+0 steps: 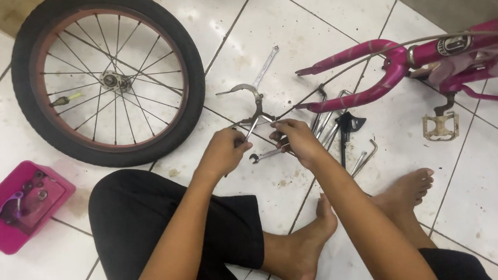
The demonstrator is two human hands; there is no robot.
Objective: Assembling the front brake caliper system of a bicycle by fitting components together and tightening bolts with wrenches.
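Observation:
I sit cross-legged on a white tiled floor. My left hand (pixel 224 150) grips the lower end of a metal bicycle brake caliper (pixel 250 102), whose curved arms reach away from me. My right hand (pixel 293 140) pinches a small part at the caliper's base where a thin cable (pixel 338 78) runs off toward the bike. A small spanner (pixel 263 155) lies on the tiles just below my hands. Both hands are close together, fingers closed.
A detached bicycle wheel (pixel 107 80) lies flat at the upper left. A pink bike frame with fork (pixel 361 73) and pedal (pixel 441 125) is at the right. Several wrenches and hex keys (pixel 342 133) lie beside my right hand. A pink box (pixel 20 204) of small parts sits left.

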